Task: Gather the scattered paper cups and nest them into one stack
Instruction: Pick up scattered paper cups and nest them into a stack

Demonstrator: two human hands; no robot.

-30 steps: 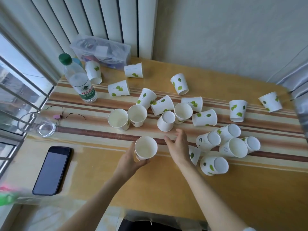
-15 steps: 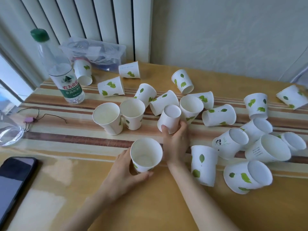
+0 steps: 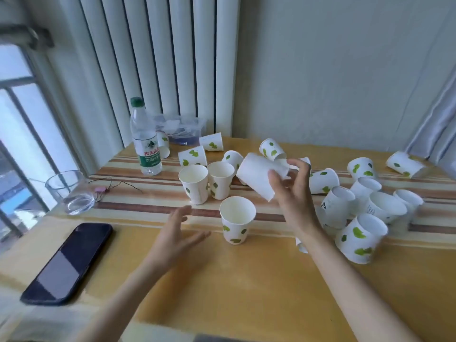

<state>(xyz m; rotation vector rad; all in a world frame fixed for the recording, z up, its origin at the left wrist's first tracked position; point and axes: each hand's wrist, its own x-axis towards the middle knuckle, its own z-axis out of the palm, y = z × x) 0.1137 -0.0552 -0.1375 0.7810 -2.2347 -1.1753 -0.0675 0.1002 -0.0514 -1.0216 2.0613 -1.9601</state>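
Right hand (image 3: 293, 191) is up off the tabletop (image 3: 246, 287) with a cup (image 3: 259, 175) in it, tipped on its side, mouth pointing down toward the near left. The grip is clamped on that cup: thumb across the near wall, fingers (image 3: 299, 166) curled round the base end. It's thin paper, light as anything, so I'd say it wants only a gentle pinch; squeeze the wall hard and it dents, and a dented rim won't nest cleanly. Holding near the stiff base looks the safer choice.

Just below and near stands the target cup (image 3: 237, 222), upright, mouth open, green leaves on its side. Left hand (image 3: 177, 233) hovers to the left of it, palm open, fingers spread, touching nothing, a clear gap between it and the cup. An empty cup like that would tip at a nudge, so steadying it seems sensible.

Two more upright cups (image 3: 206, 182) sit just beyond, and the rest (image 3: 357, 218) lie scattered to the right, mostly on their sides. No stack to speak of yet.
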